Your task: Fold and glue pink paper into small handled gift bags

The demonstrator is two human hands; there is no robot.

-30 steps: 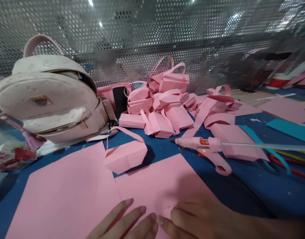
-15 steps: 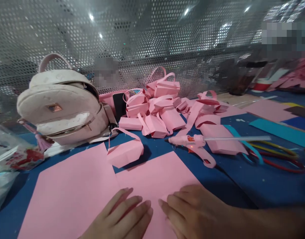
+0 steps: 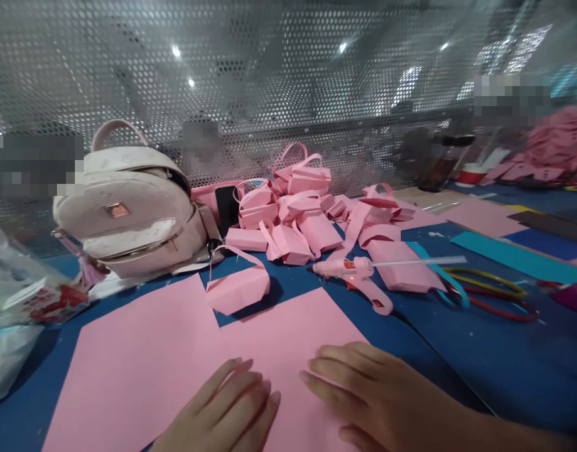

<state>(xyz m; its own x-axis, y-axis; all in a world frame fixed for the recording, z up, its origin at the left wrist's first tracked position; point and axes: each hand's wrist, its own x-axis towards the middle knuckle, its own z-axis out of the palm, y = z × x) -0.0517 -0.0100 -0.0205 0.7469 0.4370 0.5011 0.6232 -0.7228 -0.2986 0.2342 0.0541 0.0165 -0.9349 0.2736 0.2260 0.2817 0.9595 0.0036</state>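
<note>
Two sheets of pink paper lie side by side before me, a left sheet [image 3: 137,358] and a right sheet [image 3: 279,339]. My left hand [image 3: 226,411] rests on the paper at the bottom middle, its fingers stretched out and holding nothing. On the right sheet lies my right hand [image 3: 363,392], fingers extended over the paper, thumb partly showing. Just beyond the sheets stands a small pink paper bag [image 3: 238,289] with a thin handle. A pink glue gun [image 3: 351,270] with a clear stick in its back lies to the right of it.
A cream backpack [image 3: 132,213] leans at the back left beside a plastic bag [image 3: 10,358]. Several folded pink paper bags [image 3: 292,232] are heaped at the back middle. Yellow and red-handled tools [image 3: 500,298] and coloured sheets [image 3: 514,254] lie at right. A perforated metal panel [image 3: 269,75] rises behind.
My right hand has spread from a bunched pose to a flatter one on the right sheet. My left hand has shifted slightly left. The view has turned a little to the right.
</note>
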